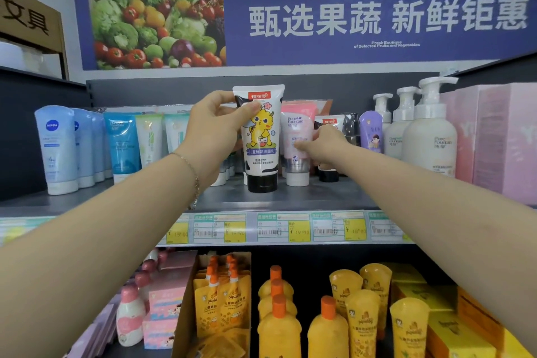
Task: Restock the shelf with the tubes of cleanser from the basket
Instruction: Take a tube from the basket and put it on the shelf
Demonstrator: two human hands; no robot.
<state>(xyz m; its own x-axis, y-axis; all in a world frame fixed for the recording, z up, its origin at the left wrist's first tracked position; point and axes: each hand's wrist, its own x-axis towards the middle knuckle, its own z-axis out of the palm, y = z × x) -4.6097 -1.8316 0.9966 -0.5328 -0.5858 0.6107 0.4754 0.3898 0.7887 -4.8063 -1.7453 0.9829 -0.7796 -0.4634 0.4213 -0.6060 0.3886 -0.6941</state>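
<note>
A white cleanser tube (261, 139) with a yellow cartoon figure and a black cap stands cap-down near the front of the upper shelf (290, 197). My left hand (213, 128) grips its upper part from the left, thumb on the front. My right hand (325, 144) reaches further back, its curled fingers on a second tube of the same kind (328, 176) behind a pink tube (297, 139); how it holds that tube is hidden. The basket is out of view.
Blue and green tubes (116, 142) line the shelf's left part. White pump bottles (427, 131) and pink boxes (505, 139) stand at the right. Price tags (290, 228) run along the shelf edge. Yellow bottles and pouches (290, 314) fill the lower shelf.
</note>
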